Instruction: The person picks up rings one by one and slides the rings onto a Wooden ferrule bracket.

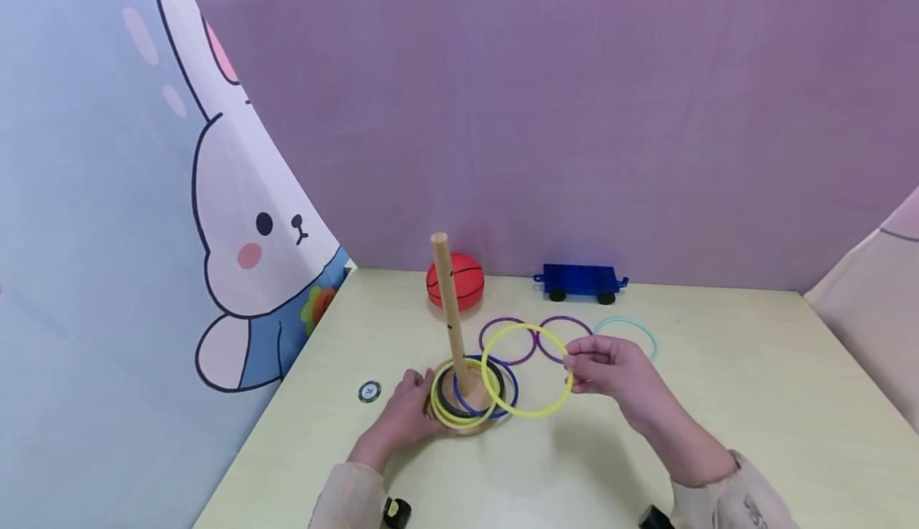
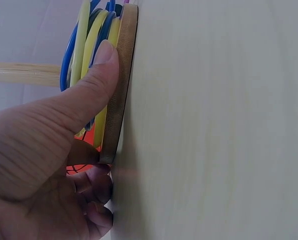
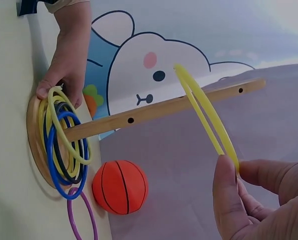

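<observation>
A wooden peg stand with an upright post (image 1: 448,305) carries several yellow, blue and dark rings stacked around its foot. My left hand (image 1: 408,415) grips the round base (image 2: 121,85) at its left edge, the thumb lying along the rim beside the stacked rings. Between thumb and fingers, my right hand (image 1: 610,369) pinches a yellow ring (image 1: 527,414) by its right side. This ring is raised off the table, right of the post; its left part overlaps the stacked rings (image 3: 69,150) in the head view.
Two purple rings (image 1: 507,320) and a light blue ring (image 1: 655,341) lie behind the right hand. Farther back are a red ball (image 1: 468,282) with black lines and a blue wheeled wagon (image 1: 580,279). A round chip (image 1: 369,391) lies left of the stand.
</observation>
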`<control>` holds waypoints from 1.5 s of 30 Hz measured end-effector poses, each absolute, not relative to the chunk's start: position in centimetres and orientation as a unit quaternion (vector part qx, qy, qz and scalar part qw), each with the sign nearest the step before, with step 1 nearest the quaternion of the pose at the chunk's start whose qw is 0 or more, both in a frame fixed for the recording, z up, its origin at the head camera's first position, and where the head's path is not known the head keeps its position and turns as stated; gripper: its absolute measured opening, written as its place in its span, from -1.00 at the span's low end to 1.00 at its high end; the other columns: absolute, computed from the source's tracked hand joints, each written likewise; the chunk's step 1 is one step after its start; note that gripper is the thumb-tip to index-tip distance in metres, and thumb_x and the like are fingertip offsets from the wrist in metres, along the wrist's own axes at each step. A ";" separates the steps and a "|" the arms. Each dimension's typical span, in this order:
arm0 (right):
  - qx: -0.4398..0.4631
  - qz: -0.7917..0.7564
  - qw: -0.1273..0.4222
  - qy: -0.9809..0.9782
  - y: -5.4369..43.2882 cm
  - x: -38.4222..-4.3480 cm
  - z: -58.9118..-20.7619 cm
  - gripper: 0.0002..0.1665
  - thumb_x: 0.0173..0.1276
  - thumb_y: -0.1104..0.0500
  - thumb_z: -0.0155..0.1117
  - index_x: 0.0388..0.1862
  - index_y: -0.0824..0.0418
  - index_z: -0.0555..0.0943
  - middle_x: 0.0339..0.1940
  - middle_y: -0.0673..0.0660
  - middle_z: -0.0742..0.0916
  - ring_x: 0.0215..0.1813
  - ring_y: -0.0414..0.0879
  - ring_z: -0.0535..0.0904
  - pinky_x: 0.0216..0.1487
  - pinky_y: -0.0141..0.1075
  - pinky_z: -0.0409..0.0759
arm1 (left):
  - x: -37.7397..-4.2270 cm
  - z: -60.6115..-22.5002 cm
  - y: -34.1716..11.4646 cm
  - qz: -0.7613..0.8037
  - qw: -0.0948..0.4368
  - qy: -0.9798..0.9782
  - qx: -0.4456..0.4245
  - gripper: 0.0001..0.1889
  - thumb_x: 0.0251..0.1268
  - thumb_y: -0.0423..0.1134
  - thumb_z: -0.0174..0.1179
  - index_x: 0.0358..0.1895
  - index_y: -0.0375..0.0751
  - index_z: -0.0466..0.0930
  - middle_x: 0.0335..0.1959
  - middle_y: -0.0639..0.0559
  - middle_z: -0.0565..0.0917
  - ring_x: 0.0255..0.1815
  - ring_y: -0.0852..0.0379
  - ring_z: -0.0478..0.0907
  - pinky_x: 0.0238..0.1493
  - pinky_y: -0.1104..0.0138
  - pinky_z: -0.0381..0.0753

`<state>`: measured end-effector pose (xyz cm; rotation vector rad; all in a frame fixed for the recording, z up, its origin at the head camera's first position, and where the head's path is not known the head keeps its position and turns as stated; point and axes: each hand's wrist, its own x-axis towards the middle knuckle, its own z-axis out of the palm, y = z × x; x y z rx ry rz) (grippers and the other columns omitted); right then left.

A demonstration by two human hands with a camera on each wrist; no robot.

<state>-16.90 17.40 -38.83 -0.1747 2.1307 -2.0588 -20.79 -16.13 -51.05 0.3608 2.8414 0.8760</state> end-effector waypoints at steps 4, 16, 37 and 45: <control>-0.059 -0.692 0.082 0.715 17.0 -17.0 -38.1 -0.68 0.36 0.33 0.25 -0.01 0.54 0.51 -0.28 0.15 0.71 -0.34 -0.06 0.68 -0.18 -0.20 0.69 | -20.7 -51.2 -16.1 0.287 0.073 0.948 0.117 0.23 -0.26 0.14 0.57 0.48 -0.40 0.10 0.04 -0.17 0.33 0.07 -0.06 0.34 0.19 -0.01 0.43; -0.084 -0.704 0.059 0.702 15.2 -17.2 -35.1 -0.61 0.35 0.26 0.30 0.03 0.53 0.52 -0.25 0.14 0.72 -0.29 -0.06 0.69 -0.15 -0.20 0.68 | -21.1 -51.5 -15.9 0.297 0.072 0.944 0.122 0.23 -0.26 0.16 0.57 0.48 -0.37 0.11 0.05 -0.16 0.32 0.10 -0.06 0.34 0.21 -0.02 0.41; -0.096 -0.717 0.034 0.690 12.5 -17.7 -30.6 -0.64 0.35 0.29 0.30 0.05 0.47 0.54 -0.32 0.13 0.71 -0.35 -0.10 0.67 -0.18 -0.19 0.69 | -21.1 -51.7 -16.5 0.298 0.074 0.945 0.115 0.22 -0.27 0.16 0.58 0.49 -0.33 0.12 0.03 -0.13 0.32 0.05 -0.03 0.33 0.17 0.00 0.44; -0.092 -0.729 0.010 0.678 11.1 -17.7 -28.7 -0.61 0.34 0.22 0.34 0.04 0.43 0.56 -0.29 0.14 0.72 -0.33 -0.07 0.67 -0.14 -0.19 0.68 | -21.0 -51.9 -16.6 0.286 0.057 0.947 0.134 0.23 -0.28 0.16 0.58 0.47 -0.39 0.13 0.01 -0.15 0.33 0.06 -0.07 0.35 0.18 -0.01 0.43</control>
